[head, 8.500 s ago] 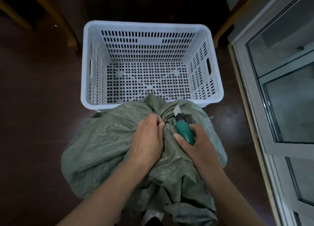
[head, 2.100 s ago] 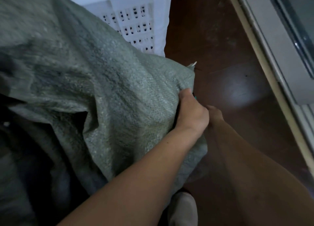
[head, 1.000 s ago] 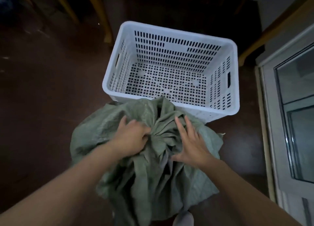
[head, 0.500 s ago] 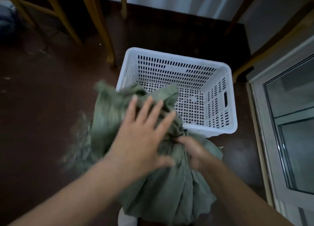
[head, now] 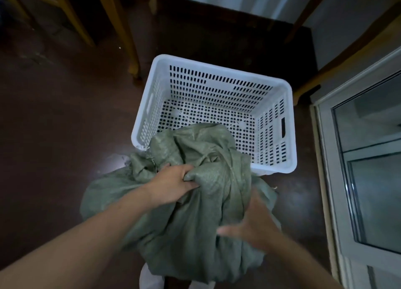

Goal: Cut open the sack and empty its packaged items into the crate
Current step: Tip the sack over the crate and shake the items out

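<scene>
Far left, on the dark brown floor point(head: 50, 141), slanted yellow wooden chair legs point(head: 118, 32) stand behind the work. Next comes the left hand point(head: 173, 185), its fingers curled tight round a bunched fold near the top of the grey-green woven plastic sack point(head: 191, 241). That sack sits on the floor just in front of the person, bulging low down. Its crumpled upper end leans over the near rim of the white perforated plastic crate point(head: 223, 70) and overhangs the inside. What shows of the crate's holed bottom holds nothing, and no packaged item is visible anywhere. Right of the sack's middle, the right hand point(head: 257, 223) lies on the cloth, blurred, its fingers apparently straight and spread, pinching nothing. No cutter is in view, and I cannot tell whether the sack is slit open, since the folds hide its mouth. At far right stands a pale-framed glass door point(head: 366, 180).

By my reading the emptying has not begun. The sack is at the crate and gripped as if for a tip, but its load looks to be inside. Left to do: find the opening, raise the bottom end, and pour the contents in.
</scene>
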The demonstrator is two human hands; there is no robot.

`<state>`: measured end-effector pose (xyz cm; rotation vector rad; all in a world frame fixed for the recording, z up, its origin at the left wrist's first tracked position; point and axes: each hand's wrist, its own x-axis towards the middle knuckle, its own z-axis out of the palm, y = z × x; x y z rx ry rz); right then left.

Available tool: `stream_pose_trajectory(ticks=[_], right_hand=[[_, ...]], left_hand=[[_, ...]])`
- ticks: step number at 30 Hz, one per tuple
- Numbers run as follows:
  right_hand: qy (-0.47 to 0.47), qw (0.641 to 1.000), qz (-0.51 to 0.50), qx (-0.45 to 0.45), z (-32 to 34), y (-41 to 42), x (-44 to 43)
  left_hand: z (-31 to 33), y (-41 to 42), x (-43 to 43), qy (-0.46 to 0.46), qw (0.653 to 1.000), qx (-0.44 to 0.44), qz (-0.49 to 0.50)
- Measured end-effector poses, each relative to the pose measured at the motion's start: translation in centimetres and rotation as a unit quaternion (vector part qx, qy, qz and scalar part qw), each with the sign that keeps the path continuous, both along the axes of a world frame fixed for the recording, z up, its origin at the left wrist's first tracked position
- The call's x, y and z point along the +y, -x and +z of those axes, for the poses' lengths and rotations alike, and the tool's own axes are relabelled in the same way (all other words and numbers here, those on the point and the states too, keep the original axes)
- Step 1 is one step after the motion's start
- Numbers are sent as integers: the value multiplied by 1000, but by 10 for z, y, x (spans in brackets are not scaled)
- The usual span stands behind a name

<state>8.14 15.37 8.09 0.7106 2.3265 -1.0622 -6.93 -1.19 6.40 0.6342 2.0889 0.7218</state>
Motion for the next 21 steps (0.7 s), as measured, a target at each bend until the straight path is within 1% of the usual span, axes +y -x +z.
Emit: stream_pose_trajectory(ticks=[1, 2, 5, 7, 9, 11, 14, 16, 18, 19, 20, 21], right_hand=[[-30, 999, 11, -32, -6, -10, -5], [-28, 998, -15, -56, -9, -19, -7], [67, 982, -155, -80, 6, -25, 3], [167, 958, -227, -57, 40, -14, 17], [255, 934, -249, -15, 85, 2, 31], [321, 903, -283, 25, 126, 24, 46], [411, 862, -292, 53, 180, 63, 69], [442, 840, -305, 76, 196, 89, 85], [460, 809, -356, 80, 194, 117, 100], [454, 801, -381, 83, 188, 131, 106], [443, 791, -413, 85, 177, 145, 111], [417, 795, -432, 88, 164, 158, 116]], left_hand=[[6, 2, 0, -10, 999, -31, 6], [15, 4, 0, -14, 998, -55, 10], [40, 15, -4, -12, 995, -89, 42], [65, 24, -3, -39, 989, -109, 94], [98, 39, 8, -68, 981, -109, 145], [136, 60, 26, -82, 974, -101, 185], [193, 100, 58, -89, 974, -48, 204], [215, 124, 81, -84, 976, 23, 200], [217, 144, 106, -48, 974, 123, 186], [211, 152, 118, -34, 970, 161, 180], [199, 158, 129, -23, 967, 184, 173], [181, 165, 138, -19, 968, 190, 164]])
